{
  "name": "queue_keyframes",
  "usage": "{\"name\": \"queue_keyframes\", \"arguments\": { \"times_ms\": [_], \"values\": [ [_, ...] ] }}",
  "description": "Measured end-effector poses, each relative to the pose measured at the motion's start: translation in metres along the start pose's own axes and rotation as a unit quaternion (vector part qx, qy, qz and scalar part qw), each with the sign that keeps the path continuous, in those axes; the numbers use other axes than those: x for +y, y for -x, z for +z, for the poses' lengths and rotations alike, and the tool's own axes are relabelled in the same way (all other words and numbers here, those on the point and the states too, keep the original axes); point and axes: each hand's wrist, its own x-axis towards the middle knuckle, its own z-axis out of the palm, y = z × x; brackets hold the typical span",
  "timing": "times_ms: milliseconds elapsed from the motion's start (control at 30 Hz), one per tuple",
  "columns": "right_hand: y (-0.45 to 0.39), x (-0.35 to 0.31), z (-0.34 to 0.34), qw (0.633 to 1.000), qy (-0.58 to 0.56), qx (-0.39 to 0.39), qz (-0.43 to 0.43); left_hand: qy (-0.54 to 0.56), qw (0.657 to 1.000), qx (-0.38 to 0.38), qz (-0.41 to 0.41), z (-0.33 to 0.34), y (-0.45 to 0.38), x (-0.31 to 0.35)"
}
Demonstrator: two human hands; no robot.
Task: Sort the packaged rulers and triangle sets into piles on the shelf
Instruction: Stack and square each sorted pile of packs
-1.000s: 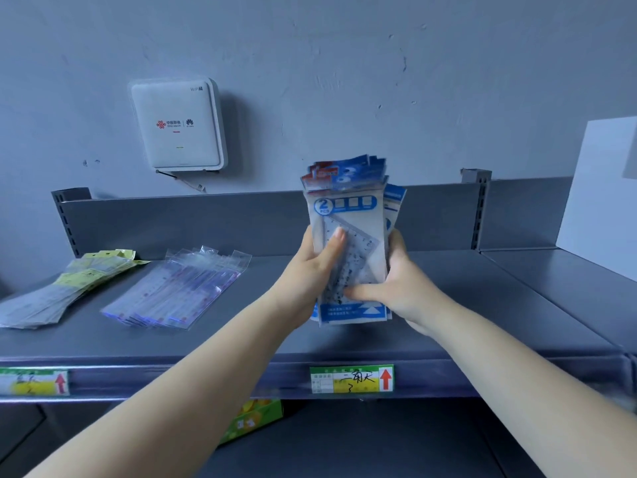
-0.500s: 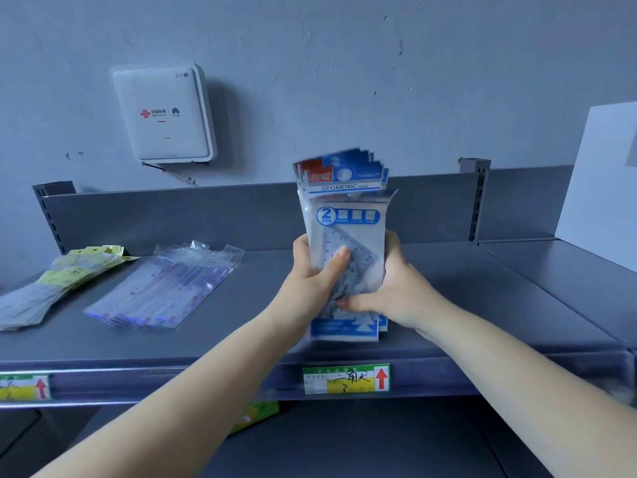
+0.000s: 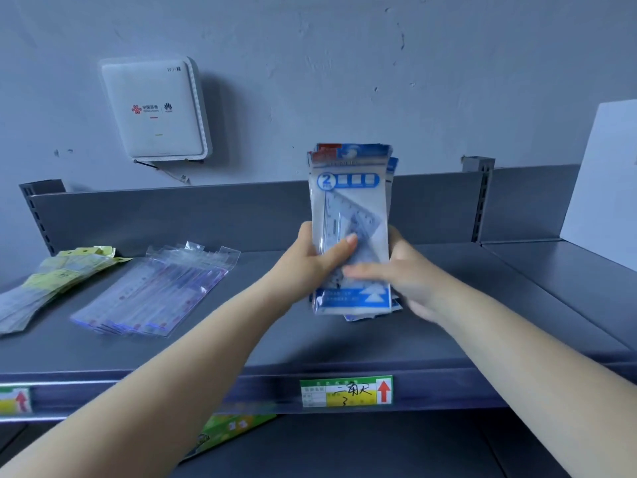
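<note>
Head view puts my two hands on one bundle. My left hand [image 3: 306, 260] grips the upright stack of clear plastic triangle-set packets with blue-and-white printed cards [image 3: 351, 236] from its left edge, thumb laid across the front packet. My right hand [image 3: 406, 274] clasps the stack's right edge, its fingers [image 3: 362, 270] reaching across the lower front, slightly blurred. So both sets of fingers are curled round the stack, neither released.

The stack is held on end just above the grey metal shelf [image 3: 310, 346], directly above the green-and-yellow handwritten price label with a red arrow [image 3: 346, 391] on the shelf's front lip. I cannot tell whether its bottom edge touches the shelf.

Handling, as I judge it: the bundle is light, each packet stiffened by the flat plastic inside, but the glossy sleeves will slide on each other and fan out. Squeezing both long edges low down, as now, should keep them squared.

Left of the label, well apart from the stack, lies a fanned pile of clear sleeves holding long rulers with purple markings [image 3: 155, 294]; further left, a pile of yellow-green carded packets [image 3: 51, 284].
</note>
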Motion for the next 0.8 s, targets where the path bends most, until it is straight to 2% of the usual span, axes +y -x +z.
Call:
{"name": "queue_keyframes", "arguments": {
  "times_ms": [133,233,367,467,567,633,733,800],
  "values": [
    [-0.022,-0.018,-0.014,0.995,-0.09,0.016,0.04,-0.009,0.997,-0.026,-0.068,-0.012,-0.023,0.021],
    [-0.037,-0.019,-0.023,0.991,-0.1,0.052,0.071,-0.003,0.996,-0.034,-0.077,-0.02,-0.034,0.024],
    [-0.05,-0.012,-0.033,0.984,-0.104,0.027,0.139,0.015,0.991,-0.042,-0.125,-0.024,-0.049,0.013],
    [-0.056,-0.002,-0.035,0.981,-0.004,0.011,0.192,-0.024,0.984,-0.041,-0.17,-0.021,-0.058,0.0],
    [-0.057,0.006,-0.031,0.962,0.139,0.003,0.233,-0.2,0.963,-0.03,-0.181,-0.015,-0.065,-0.019],
    [-0.057,0.006,-0.034,0.955,0.161,0.006,0.25,-0.238,0.953,-0.01,-0.188,-0.017,-0.069,-0.026],
    [-0.06,0.004,-0.04,0.954,0.157,0.005,0.256,-0.164,0.955,0.014,-0.247,-0.026,-0.072,-0.033],
    [-0.063,0.006,-0.043,0.956,0.137,-0.001,0.259,-0.077,0.958,0.003,-0.275,-0.027,-0.075,-0.041]
  ]
}}
